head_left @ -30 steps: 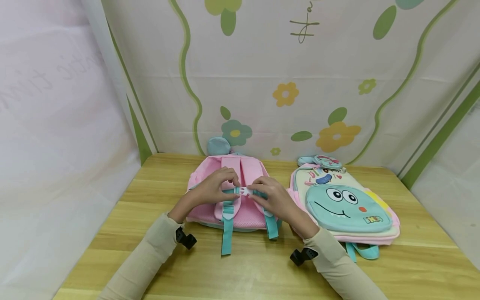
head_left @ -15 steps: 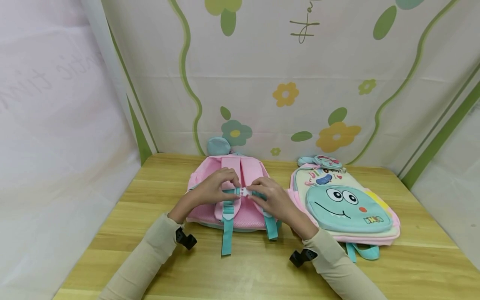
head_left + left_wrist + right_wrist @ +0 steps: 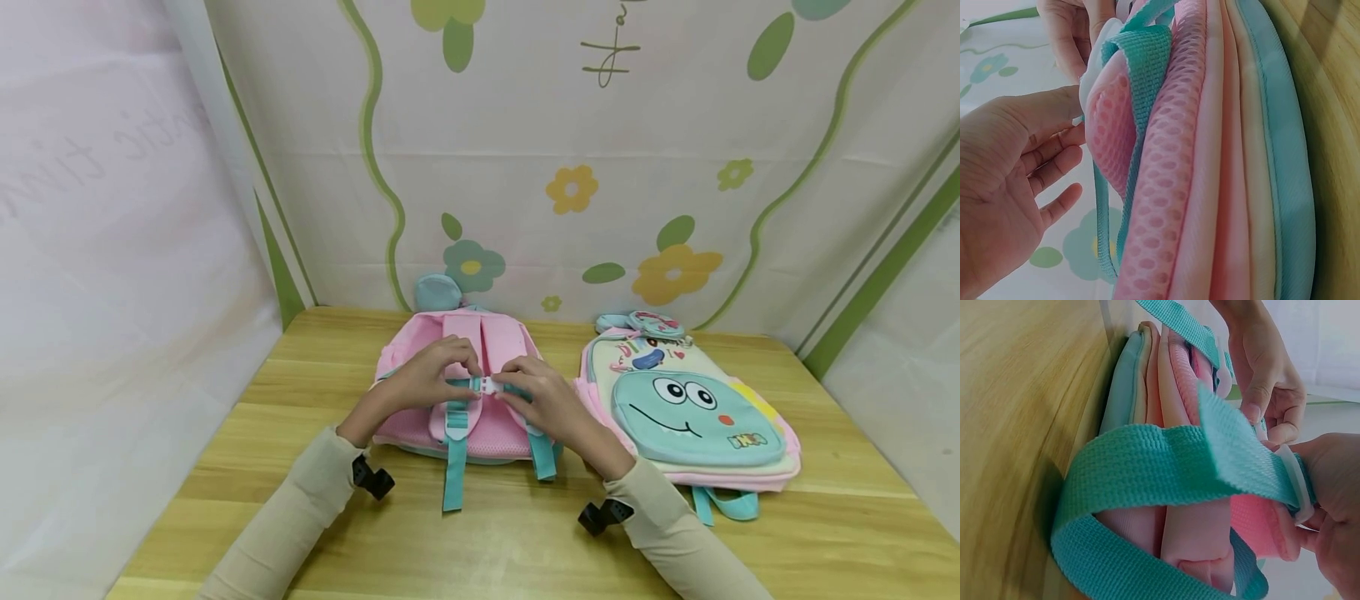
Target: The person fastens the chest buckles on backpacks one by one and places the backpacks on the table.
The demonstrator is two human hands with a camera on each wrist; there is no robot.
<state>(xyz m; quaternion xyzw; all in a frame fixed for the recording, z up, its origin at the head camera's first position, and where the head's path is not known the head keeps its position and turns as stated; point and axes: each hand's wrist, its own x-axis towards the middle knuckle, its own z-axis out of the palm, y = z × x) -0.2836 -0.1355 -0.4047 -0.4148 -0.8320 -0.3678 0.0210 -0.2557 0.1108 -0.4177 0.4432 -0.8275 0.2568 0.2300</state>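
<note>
A pink backpack lies with its straps up in the head view. Over its shoulder straps, my hands meet at a white side-release buckle on teal webbing. My left hand pinches the buckle's left end between thumb and fingers. From the other side, my right hand grips the right half the same way. The prongs sit at the mouth of the socket. In the left wrist view, the strap's pink padding hides most of the buckle. The right wrist view shows a teal strap looping before my right fingers.
A second backpack with a cartoon face lies to the right, near my right forearm. Teal strap ends hang onto the wooden table. A flowered cloth backdrop stands behind the table.
The two buckle halves have drawn slightly closer, and less of the prongs shows between my fingers. Both hands keep nearly the same place; the backpacks have not moved.
</note>
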